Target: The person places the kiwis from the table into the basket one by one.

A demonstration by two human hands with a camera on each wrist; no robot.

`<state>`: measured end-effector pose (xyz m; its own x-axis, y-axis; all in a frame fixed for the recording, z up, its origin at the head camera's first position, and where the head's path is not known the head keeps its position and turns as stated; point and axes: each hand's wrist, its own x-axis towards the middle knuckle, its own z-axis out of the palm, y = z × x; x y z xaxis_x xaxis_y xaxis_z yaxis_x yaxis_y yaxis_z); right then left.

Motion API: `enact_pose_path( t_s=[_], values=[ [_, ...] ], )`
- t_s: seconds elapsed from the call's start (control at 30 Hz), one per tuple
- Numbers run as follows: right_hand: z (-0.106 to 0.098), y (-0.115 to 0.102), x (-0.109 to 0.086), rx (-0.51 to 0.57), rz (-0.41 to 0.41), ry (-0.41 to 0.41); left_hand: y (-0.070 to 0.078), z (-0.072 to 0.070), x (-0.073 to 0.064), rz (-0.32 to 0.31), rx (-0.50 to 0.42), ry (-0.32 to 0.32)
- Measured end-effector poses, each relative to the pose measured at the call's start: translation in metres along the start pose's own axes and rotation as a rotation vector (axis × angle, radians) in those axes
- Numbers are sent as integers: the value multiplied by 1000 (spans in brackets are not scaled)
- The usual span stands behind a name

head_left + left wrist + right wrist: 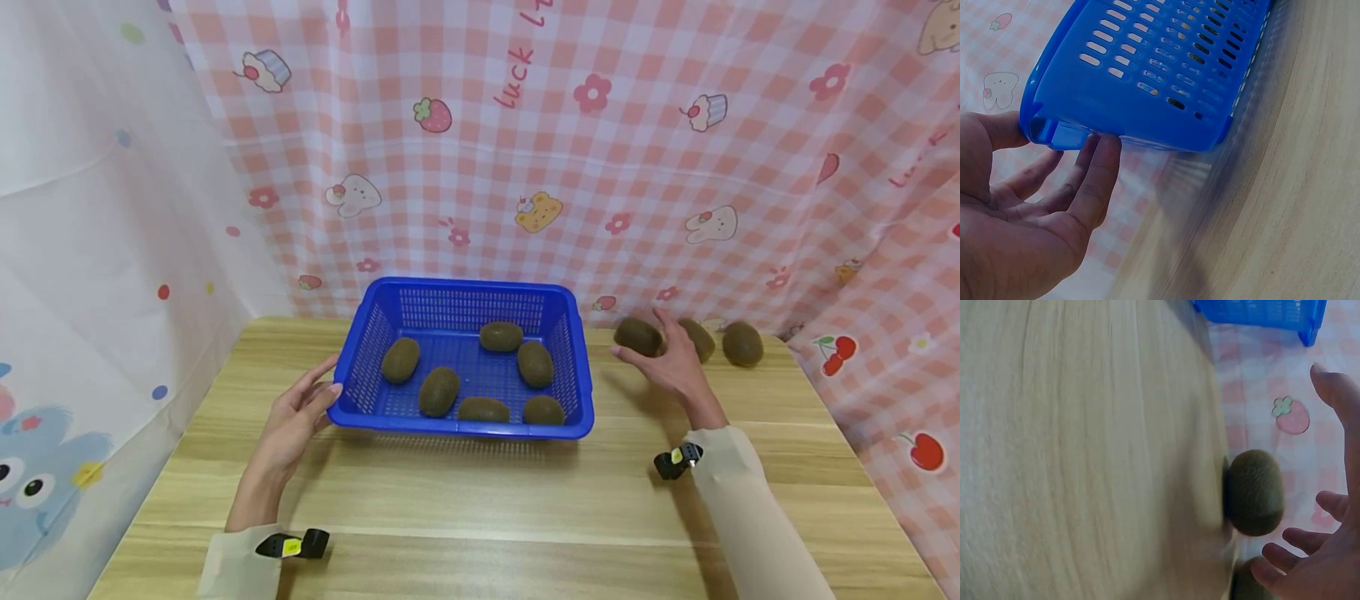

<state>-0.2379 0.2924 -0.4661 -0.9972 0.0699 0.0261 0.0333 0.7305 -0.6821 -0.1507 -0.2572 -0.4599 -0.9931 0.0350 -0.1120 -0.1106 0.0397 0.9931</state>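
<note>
Blue plastic is in the grip of the left hand (294, 418): the thumb is on the rim of the basket (461, 427) and the fingers tuck under it. The right hand (675, 367) is far from the left one and holds nothing. Its thumb and fingers are spread wide around a brown, fuzzy kiwi (636, 335), with a gap showing in the right wrist view. A second kiwi (699, 338) is partly behind this hand; I can't tell if a finger touches it. A third kiwi (742, 344) sits farther right. These three make a row at the back of the table (465, 508). Six more kiwis (439, 392) lie inside the basket, left of the row. Both arms have pale sleeves (757, 517), with a small black thing (292, 546) by each wrist. The table is light wood. Behind it hangs a pink and white checked cloth (465, 167) with cupcakes, strawberries and flowers on it.
</note>
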Motion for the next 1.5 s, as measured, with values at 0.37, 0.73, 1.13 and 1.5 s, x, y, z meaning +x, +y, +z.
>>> enact_pose_path(
  t_s=[0.37, 0.73, 1.13, 1.5],
  values=[
    [5, 13, 12, 73, 105, -4, 1, 0, -1, -12, 2, -1],
    [10, 19, 20, 135, 117, 30, 0, -1, -1, -12, 2, 4],
    [12, 26, 20, 86, 77, 171, 1, 3, 2, -8, 2, 0],
    [10, 24, 13, 87, 86, 165, 1, 3, 1, -1, -19, -11]
  ],
)
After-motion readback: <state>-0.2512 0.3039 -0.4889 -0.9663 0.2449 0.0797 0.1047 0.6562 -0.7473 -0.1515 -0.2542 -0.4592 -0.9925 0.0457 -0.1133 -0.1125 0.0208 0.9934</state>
